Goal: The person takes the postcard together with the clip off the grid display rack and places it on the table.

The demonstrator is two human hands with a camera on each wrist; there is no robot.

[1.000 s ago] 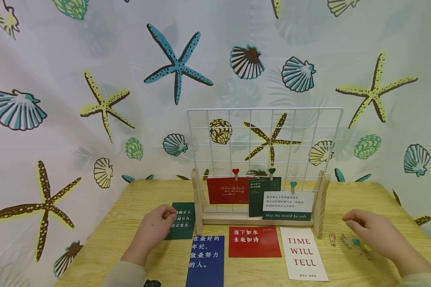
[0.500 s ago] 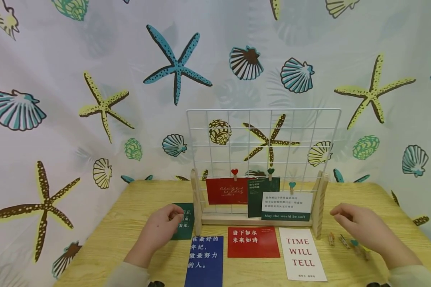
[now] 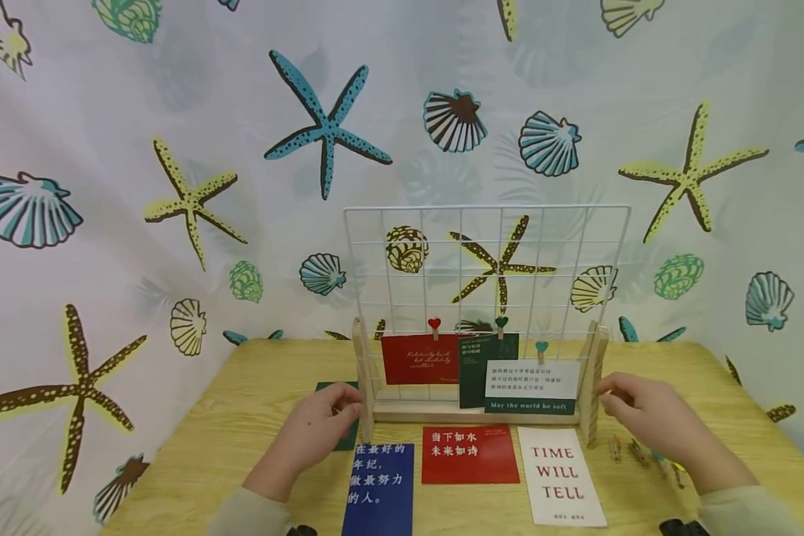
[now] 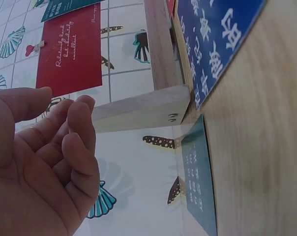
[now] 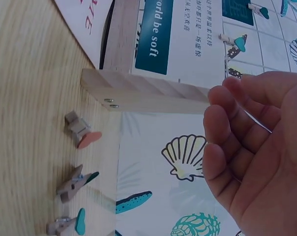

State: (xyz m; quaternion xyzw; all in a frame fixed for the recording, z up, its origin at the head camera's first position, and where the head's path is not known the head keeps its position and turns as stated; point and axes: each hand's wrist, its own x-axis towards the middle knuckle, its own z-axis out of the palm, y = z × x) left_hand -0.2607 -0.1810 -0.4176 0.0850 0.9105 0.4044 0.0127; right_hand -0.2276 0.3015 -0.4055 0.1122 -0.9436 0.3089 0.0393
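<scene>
the wire grid stand sits upright mid-tabletop, long axis running left to right. the left hand is just beside its left wooden post, the right hand beside the right post; both sets of fingers loosely curled, holding nothing.

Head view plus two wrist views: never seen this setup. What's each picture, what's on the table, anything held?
No machine here: a person wears three cameras. The head view looks down at both hands; each wrist view looks past its own palm. On the wooden table stands a wire grid stand with three cards clipped on. Blue, red and white cards lie flat in front of it, a dark green card to its left. Small clothespins lie to its right. The left hand and right hand reach toward the stand's wooden side posts; their fingers hold nothing.
</scene>
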